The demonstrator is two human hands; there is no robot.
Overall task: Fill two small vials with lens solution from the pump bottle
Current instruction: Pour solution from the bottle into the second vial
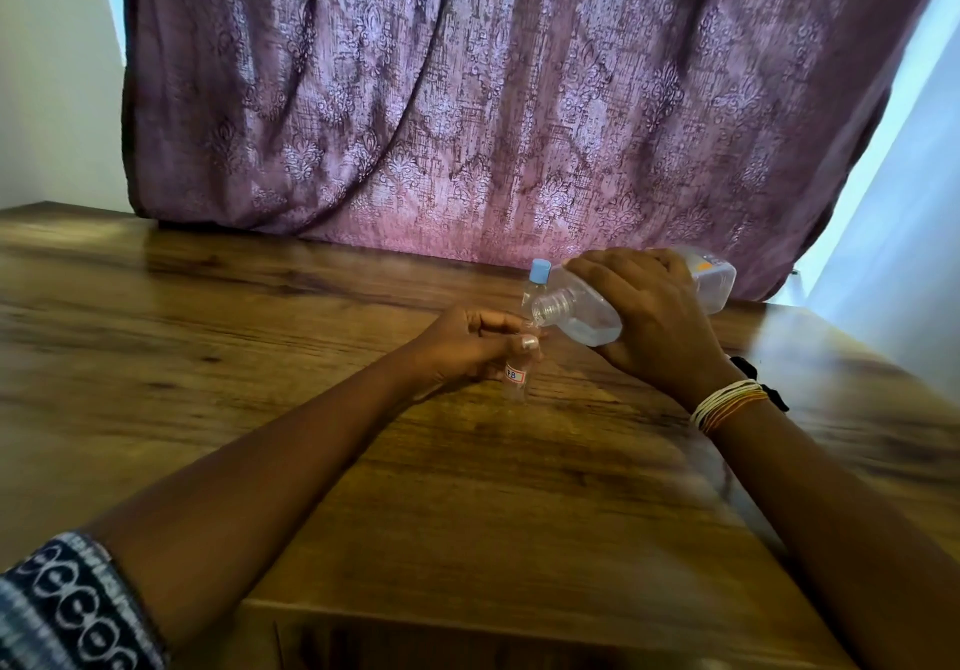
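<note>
My left hand [467,344] grips a small clear vial [517,381] with a red-edged label, upright on the wooden table [260,336]. My right hand [649,316] holds the clear solution bottle [587,313] tipped on its side, its open threaded neck just above the vial's mouth. Clear liquid pools in the low side of the bottle. No pump head is on the bottle. A second vial with a light-blue cap [537,282] stands upright just behind the bottle's neck.
A purple patterned curtain [493,97] hangs right behind the table's far edge. A small black object [769,388] lies on the table behind my right wrist, mostly hidden. The table's near edge runs below my forearms.
</note>
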